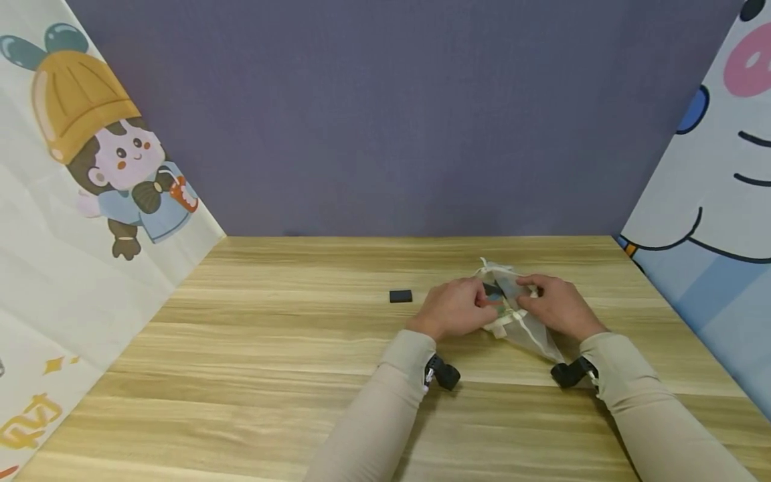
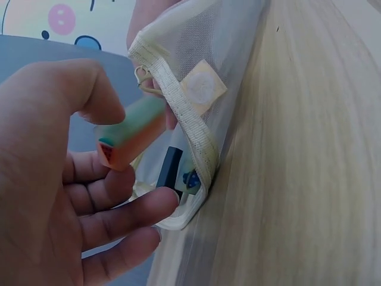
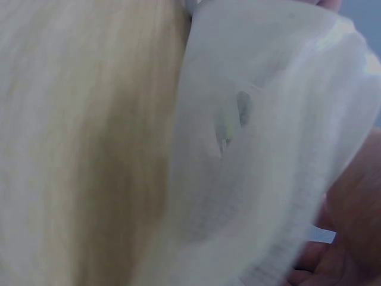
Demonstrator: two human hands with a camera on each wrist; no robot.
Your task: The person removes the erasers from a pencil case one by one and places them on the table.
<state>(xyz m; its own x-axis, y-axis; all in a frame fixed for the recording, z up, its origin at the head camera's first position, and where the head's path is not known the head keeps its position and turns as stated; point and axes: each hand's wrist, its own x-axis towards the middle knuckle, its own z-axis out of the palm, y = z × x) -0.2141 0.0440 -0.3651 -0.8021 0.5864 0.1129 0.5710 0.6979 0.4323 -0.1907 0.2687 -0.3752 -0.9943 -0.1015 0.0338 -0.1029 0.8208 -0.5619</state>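
Observation:
My left hand (image 1: 453, 309) pinches a small green-and-orange block (image 2: 132, 132) at the mouth of a white mesh drawstring bag (image 1: 531, 335). The block has a small red print at one end. On the bag's other side, my right hand (image 1: 559, 306) holds its rim up with curled fingers. Inside the mouth, the left wrist view shows a black bar-shaped piece (image 2: 169, 168) and a small piece with a dark blue print (image 2: 190, 180). A pale square piece with a round mark (image 2: 203, 88) shows at the mesh. White mesh covers much of the right wrist view.
A small black rectangular piece (image 1: 400, 296) lies on the wood-grain table (image 1: 241, 375), left of the bag. A grey-purple panel (image 1: 385, 120) stands behind. Printed white sheets (image 1: 36, 268) flank the table on both sides.

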